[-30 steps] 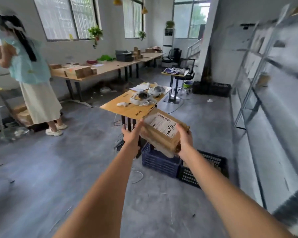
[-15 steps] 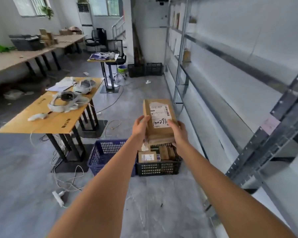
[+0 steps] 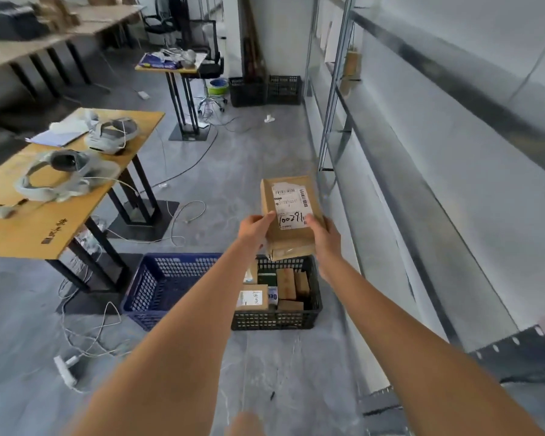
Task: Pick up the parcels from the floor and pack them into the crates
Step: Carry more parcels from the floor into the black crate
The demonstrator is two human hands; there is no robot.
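A brown cardboard parcel (image 3: 288, 240) with a white shipping label is held out in front of me, above the far rim of the black crate (image 3: 274, 320). My left hand (image 3: 254, 228) grips its left edge and my right hand (image 3: 324, 239) grips its right edge. The black crate on the floor holds several small cardboard parcels (image 3: 285, 283). A blue crate (image 3: 158, 287) stands right beside it on the left; my left forearm hides part of its inside.
A wooden table (image 3: 29, 228) with headsets stands left of the crates, and white cables (image 3: 88, 335) trail over the floor beneath it. Metal shelving (image 3: 390, 190) lines the right wall. Two more black crates (image 3: 265, 89) stand at the far end.
I have come nearer to the crates and my view has tilted down. The parcel stays in both hands, now over the black crate's far edge.
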